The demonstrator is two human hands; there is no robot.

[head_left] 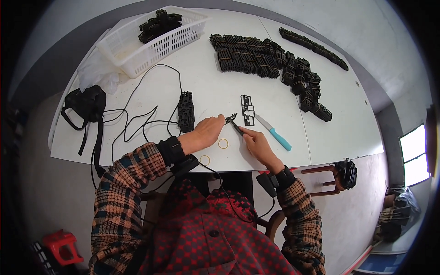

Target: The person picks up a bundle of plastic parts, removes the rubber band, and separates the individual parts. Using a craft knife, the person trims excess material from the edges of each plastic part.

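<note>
My left hand (207,134) is closed at the fingertips on a small black plastic part (233,116) above the white table (160,96). From the right, my right hand (259,147) grips a slim dark piece (237,129) whose far end meets that part; its exact kind is too small to make out. Just beyond my hands lies a flat black plastic frame (244,117) with cut-out openings. A knife with a turquoise handle (280,140) rests to its right. Two yellow rubber bands (223,144) lie close to my left wrist. Left of my hands stands a stack of black plastic frames (186,111).
Banded bundles of black frames (247,55) fill the far right, with a long row (314,48) behind. At the far left, a white basket (137,68) holds more, beside a clear plastic bag (98,73). A black strapped pouch (87,106) and loose cables (133,110) lie left.
</note>
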